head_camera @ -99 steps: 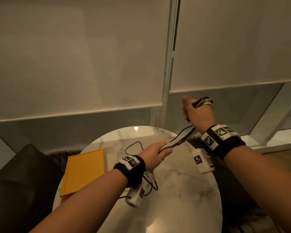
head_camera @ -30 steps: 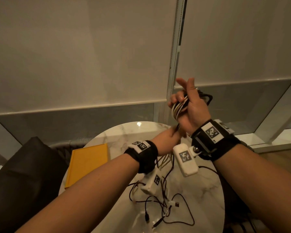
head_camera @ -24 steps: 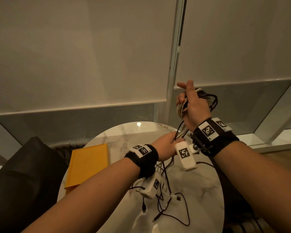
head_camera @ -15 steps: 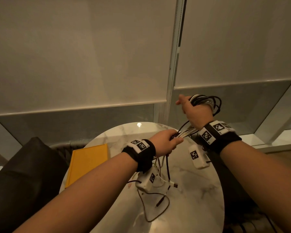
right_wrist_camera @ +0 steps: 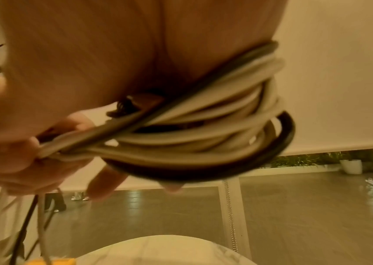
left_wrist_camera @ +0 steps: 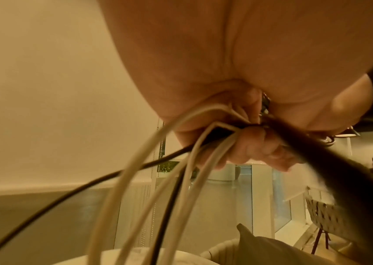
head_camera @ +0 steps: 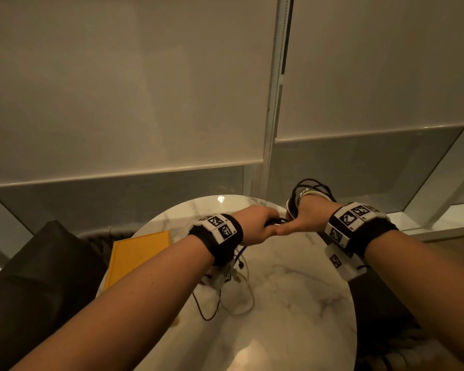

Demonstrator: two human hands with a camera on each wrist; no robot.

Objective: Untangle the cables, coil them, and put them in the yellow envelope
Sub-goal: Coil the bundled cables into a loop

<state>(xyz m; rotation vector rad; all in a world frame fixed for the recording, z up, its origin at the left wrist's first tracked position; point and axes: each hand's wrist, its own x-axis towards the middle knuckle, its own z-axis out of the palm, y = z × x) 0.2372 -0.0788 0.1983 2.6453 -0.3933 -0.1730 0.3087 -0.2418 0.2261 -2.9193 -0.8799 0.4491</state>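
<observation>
A bundle of white and black cables [head_camera: 310,190] is wound in a coil [right_wrist_camera: 203,129] round my right hand [head_camera: 304,220], which holds it just above the far edge of the table. My left hand [head_camera: 260,223] touches the right one and grips the loose strands [left_wrist_camera: 158,157] where they leave the coil. The remaining tails [head_camera: 225,293] hang under my left wrist and trail over the marble. Left of the hands, the yellow envelope [head_camera: 137,257] lies flat at the table's edge.
The round white marble table [head_camera: 292,311] stands against a window with lowered roller blinds [head_camera: 123,89]. A dark cushioned seat [head_camera: 32,277] is at the left, and another dark seat [head_camera: 386,303] sits at the right of the table.
My right hand has come down from chest height to table level and met my left hand. More cable sits on the coil, and the loose tails on the table are shorter.
</observation>
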